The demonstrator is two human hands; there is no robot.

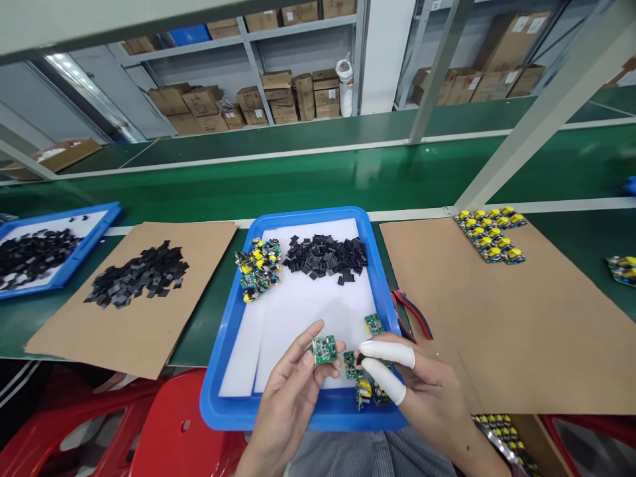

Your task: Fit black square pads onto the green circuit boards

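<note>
My left hand (291, 387) pinches a small green circuit board (324, 349) between thumb and fingers over the near edge of a blue tray (223, 371). My right hand (422, 387), with white finger cots on two fingers, is closed on several small boards with yellow parts (366, 389) and touches another green board (351, 364). One more loose board (374, 324) lies on the tray's white liner just beyond. At the tray's far end sit a heap of boards (258, 267) and a pile of small black pieces (325, 255).
Red-handled cutters (412, 313) lie right of the tray on a cardboard sheet (497, 331) that bears a block of yellow-topped boards (489, 233). Left cardboard (149, 331) carries black pieces (136, 275); a second blue tray (74, 255) stands far left. Red plastic stools (124, 430) are below; a green conveyor (318, 179) runs behind.
</note>
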